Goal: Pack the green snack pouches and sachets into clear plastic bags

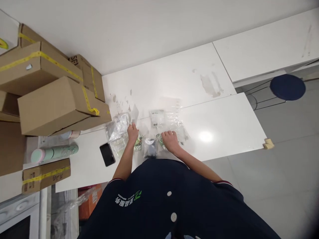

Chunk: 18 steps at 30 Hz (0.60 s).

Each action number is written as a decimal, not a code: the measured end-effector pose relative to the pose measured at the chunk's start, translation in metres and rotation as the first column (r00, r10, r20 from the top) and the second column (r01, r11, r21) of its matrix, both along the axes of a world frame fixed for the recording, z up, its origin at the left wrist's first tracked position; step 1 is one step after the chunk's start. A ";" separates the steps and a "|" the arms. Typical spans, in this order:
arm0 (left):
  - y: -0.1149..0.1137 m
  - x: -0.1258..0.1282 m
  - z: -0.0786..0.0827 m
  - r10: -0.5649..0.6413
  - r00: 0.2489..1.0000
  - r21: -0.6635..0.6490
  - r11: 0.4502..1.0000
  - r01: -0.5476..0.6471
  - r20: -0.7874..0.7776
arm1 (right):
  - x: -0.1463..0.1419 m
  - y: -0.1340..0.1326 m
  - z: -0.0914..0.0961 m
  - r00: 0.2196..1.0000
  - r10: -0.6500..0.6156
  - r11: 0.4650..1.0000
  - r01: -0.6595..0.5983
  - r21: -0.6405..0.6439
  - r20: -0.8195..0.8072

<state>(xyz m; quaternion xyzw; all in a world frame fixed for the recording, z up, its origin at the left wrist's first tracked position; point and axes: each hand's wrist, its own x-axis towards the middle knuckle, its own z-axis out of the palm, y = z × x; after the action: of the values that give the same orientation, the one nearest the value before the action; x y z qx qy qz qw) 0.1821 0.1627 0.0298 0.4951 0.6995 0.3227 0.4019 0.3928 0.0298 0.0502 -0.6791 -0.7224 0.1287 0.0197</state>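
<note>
My left hand (133, 132) is closed, pinching a small whitish, half-clear sheet (134, 113) that stands up above its fingers. My right hand (170, 141) has its fingers curled over clear plastic packets; what they grip is hidden. A green packet (159, 138) shows at its fingertips. Beyond it lie a clear bag with a white card (157, 118) and a clear plastic sheet with a row of marks (173, 114). Between the hands sits a clear bag with dark contents (150, 147). Left of my left hand are crinkled clear bags (119, 126), and a green-yellow packet (138, 142) is beside my wrist.
Taped cardboard boxes (50, 106) are stacked at the left. Near them lie a black phone (107, 154), a mint green bottle (54, 153) and a smaller box (46, 176). The white table (229, 122) has a wooden-coloured corner guard (268, 143). A blue stool (287, 87) stands beyond.
</note>
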 end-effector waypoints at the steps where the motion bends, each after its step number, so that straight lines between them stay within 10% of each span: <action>1: -0.011 -0.003 0.006 0.020 0.999 -0.012 1.000 -0.019 0.049 | -0.015 -0.011 -0.003 1.000 -0.006 0.999 0.006 -0.035 0.002; 7: -0.055 0.005 0.032 -0.009 0.935 -0.003 1.000 0.011 0.354 | 0.018 -0.027 0.003 0.971 -0.236 0.964 0.229 0.135 0.042; 15: -0.083 0.085 0.057 -0.139 0.722 0.039 0.987 0.153 0.678 | 0.124 -0.085 0.047 0.785 -0.611 0.560 0.518 0.647 -0.099; 18: -0.091 0.115 0.064 -0.194 0.701 0.080 0.978 0.193 0.686 | 0.119 -0.104 0.027 0.773 -0.633 0.631 0.553 0.544 -0.052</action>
<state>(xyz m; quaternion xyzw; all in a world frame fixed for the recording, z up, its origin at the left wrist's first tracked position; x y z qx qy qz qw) 0.2969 0.0718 0.0943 0.4103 0.4433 0.4401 0.6644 0.5117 -0.0743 0.0774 -0.8530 -0.4636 -0.1386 0.1954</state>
